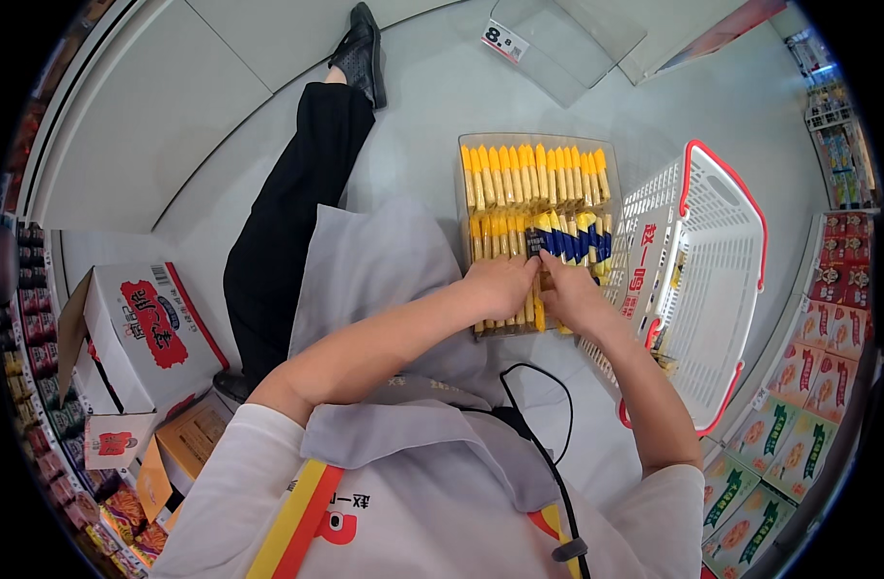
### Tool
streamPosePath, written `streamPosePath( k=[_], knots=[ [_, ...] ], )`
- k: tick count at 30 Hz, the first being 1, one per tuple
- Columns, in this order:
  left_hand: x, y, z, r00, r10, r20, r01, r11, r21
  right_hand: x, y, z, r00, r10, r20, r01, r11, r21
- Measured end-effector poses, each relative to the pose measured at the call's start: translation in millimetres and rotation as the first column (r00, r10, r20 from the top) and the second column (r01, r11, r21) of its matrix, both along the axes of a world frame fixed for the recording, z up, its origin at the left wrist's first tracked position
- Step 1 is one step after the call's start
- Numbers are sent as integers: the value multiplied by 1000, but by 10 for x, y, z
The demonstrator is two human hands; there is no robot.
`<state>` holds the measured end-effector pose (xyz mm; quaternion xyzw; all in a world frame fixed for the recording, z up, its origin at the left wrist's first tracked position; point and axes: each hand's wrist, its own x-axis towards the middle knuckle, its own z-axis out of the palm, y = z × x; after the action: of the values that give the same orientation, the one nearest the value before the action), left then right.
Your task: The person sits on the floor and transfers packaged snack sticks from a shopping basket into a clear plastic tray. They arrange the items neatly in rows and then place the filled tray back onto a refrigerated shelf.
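Note:
A clear plastic bin (536, 138) on the floor in front of me holds rows of slim snack packets. The far row has yellow-ended packets (533, 174). In the nearer row, yellow packets (488, 236) stand at the left and blue-and-yellow packets (579, 236) at the right. Both my hands meet over the nearer part of the bin. My right hand (569, 291) has its fingers closed at a dark blue snack packet (537, 240). Close against it, my left hand (504, 288) has its fingers drawn together; what they hold is hidden.
Right of the bin, a white basket (721, 251) with red rim leans tilted, with packets inside. An empty clear bin (557, 48) stands at the far side. An opened carton (152, 333) sits at left. Stocked shelves line both sides. My outstretched leg (297, 212) lies left of the bin.

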<state>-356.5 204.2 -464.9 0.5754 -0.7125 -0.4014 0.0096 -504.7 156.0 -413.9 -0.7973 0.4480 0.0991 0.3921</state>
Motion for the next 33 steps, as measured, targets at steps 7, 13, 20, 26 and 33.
streamPosePath(
  k=[7, 13, 20, 26, 33],
  knots=[
    [85, -201, 6, 995, 53, -82, -43, 992, 121, -959, -560, 1035, 710, -597, 374, 670, 735, -100],
    [156, -456, -120, 960, 130, -250, -128, 991, 24, -2470, -578, 548, 794, -561, -234, 491, 819, -299],
    [126, -293, -148, 984, 60, -168, -65, 998, -24, -2727, -432, -332, 808, -329, -488, 266, 944, -195],
    [324, -361, 345, 998, 37, -57, -58, 902, -428, -1990, -699, 69, 903, -394, -172, 291, 855, -430],
    [1016, -568, 252, 926, 308, 220, -62, 698, -714, -165, -848, 846, 865, -288, 411, 330, 943, -34]
  ],
)
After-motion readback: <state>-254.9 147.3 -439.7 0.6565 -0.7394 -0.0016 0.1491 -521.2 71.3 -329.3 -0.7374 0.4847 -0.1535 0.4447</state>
